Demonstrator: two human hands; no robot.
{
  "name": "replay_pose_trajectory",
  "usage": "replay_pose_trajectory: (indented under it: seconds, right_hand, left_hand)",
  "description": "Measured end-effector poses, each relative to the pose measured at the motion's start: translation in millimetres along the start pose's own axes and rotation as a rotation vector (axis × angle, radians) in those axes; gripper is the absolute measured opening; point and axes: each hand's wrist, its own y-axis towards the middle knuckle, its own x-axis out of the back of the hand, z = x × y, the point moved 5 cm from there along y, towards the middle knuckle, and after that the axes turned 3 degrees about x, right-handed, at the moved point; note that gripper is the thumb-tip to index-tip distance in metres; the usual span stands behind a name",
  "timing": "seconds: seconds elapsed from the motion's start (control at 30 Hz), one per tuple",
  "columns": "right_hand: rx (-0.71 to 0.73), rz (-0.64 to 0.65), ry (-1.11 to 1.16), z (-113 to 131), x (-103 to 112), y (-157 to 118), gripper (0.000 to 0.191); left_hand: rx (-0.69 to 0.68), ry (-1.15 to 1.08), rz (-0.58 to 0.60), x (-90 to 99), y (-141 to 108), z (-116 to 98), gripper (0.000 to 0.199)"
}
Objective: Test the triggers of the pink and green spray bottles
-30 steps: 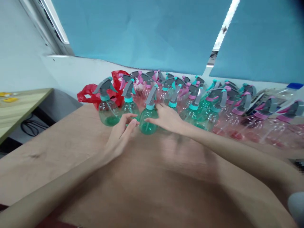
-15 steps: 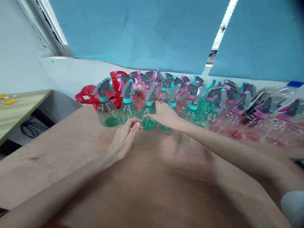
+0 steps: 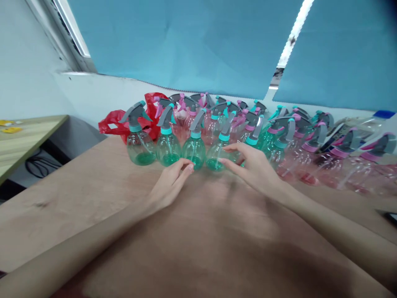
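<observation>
A front row of clear green spray bottles with grey triggers and turquoise collars stands upright on the table. My left hand (image 3: 172, 182) is low in front of the third green spray bottle (image 3: 194, 150), its fingers and thumb drawn together with nothing visible in them. My right hand (image 3: 256, 167) is at the right side of the fourth green spray bottle (image 3: 214, 154), thumb and forefinger apart. Its fingertips overlap that bottle in the view; I cannot tell whether they touch it. Two more, the first (image 3: 141, 149) and second green spray bottle (image 3: 168, 148), stand to the left.
Pink spray bottles (image 3: 310, 165) crowd the right side, and several pink and green ones stand behind. A red plastic bag (image 3: 113, 123) lies at the back left. Behind the wooden table (image 3: 93, 190) is a blue covering (image 3: 186, 45). A dark-edged object (image 3: 391, 217) lies at the right edge.
My right hand has moved right and toward me, from beside the third green spray bottle to the fourth. My left hand has shifted slightly right. The third and fourth bottles now show more fully.
</observation>
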Motion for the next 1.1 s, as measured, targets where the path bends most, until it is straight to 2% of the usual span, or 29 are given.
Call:
replay_pose_trajectory:
  seconds: [0.1, 0.2, 0.37, 0.53, 0.67, 0.87, 1.0, 1.1]
  right_hand:
    - [-0.113, -0.003, -0.021, -19, 11, -9, 0.038]
    - [-0.225, 0.084, 0.022, -30, 5, -8, 0.051]
    - [-0.37, 0.2, 0.193, -34, -10, 13, 0.073]
    - [-0.486, 0.278, 0.243, -37, -22, 35, 0.07]
    - [-0.496, 0.323, 0.163, -35, -28, 40, 0.061]
    - [-0.452, 0.299, 0.118, -32, -26, 38, 0.056]
    - [-0.419, 0.313, 0.109, -29, -24, 34, 0.06]
    - [-0.385, 0.335, 0.127, -25, -22, 26, 0.064]
  left_hand:
    - [-0.014, 0.0, 0.022, -5.3, 5, -3, 0.039]
    - [-0.028, -0.024, 0.042, -11.5, 9, -8, 0.038]
    - [-0.029, -0.046, 0.082, -20.4, 9, -16, 0.038]
    - [0.004, -0.034, 0.118, -27.1, 2, -17, 0.038]
    - [0.021, -0.05, 0.132, -32.9, 0, -15, 0.032]
    - [0.028, -0.155, 0.128, -36.7, 2, -19, 0.027]
    - [0.015, -0.141, 0.082, -34.4, 4, -25, 0.024]
    - [0.006, -0.089, 0.007, -30.5, 7, -31, 0.024]
